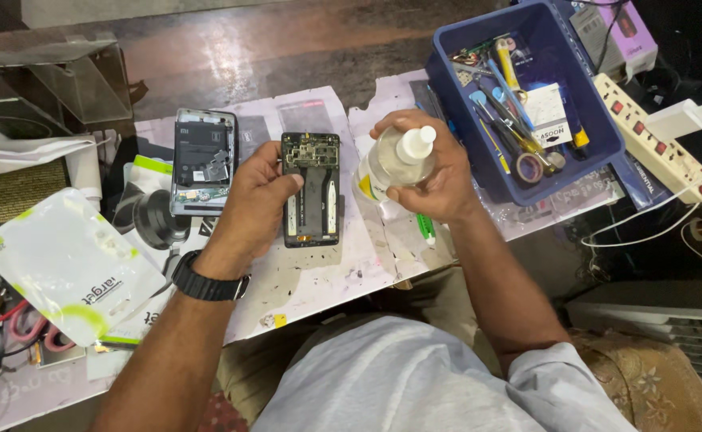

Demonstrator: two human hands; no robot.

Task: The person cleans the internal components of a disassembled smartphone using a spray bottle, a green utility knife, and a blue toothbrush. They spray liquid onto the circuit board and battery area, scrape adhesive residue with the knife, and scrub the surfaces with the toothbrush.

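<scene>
Opened phone frame (311, 189), back cover off and circuit board showing, lies flat on the stained white work mat (319, 280) near the middle of the view. Its long axis runs from 12 to 6 o'clock, with the board end toward 12. The left hand (255, 196) comes in from 7 o'clock; its fingers are curled and its thumb tip pinches the frame's left edge near the upper end. A black wristwatch (207, 282) sits on that wrist. The right hand (439, 172), entering from 5 o'clock, is wrapped closed around a small clear bottle (391, 164) just at 3 o'clock of the frame; the bottle's white nozzle cap points toward 1 o'clock and the camera. A second opened phone (203, 160) lies at 9 o'clock of the left hand. A blue bin of tools (447, 88) stands at 2 o'clock, and a white power strip (655, 136) lies beyond it at 3 o'clock.
</scene>
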